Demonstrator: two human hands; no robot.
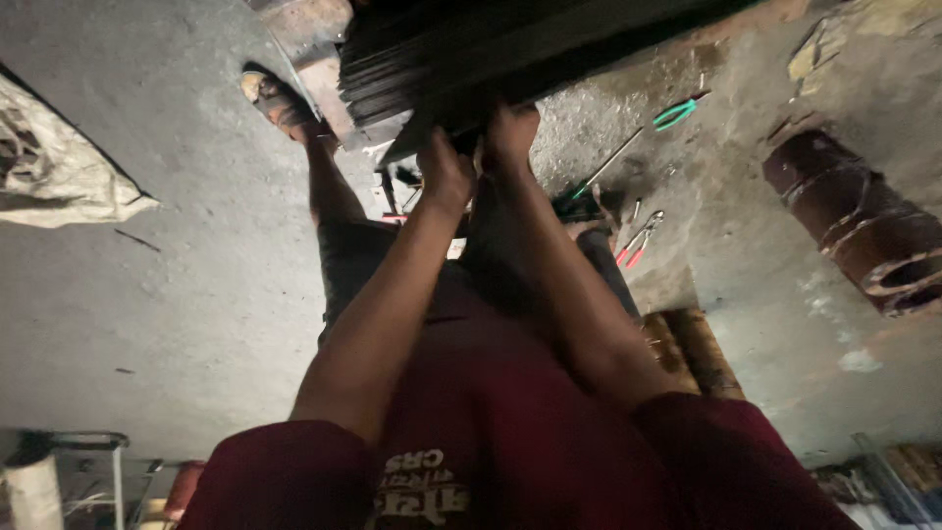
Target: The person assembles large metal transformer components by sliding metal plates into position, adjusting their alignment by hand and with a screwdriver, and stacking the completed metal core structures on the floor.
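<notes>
Maroon shirt (510,432) nearest, both forearms stretched out from it. Left hand (446,172) and right hand (510,132) both grip the near end of a stack of dark strips (442,59). Red pliers (638,238) lie on the floor (177,294) at right, a sandalled foot (280,103) left of the stack
</notes>
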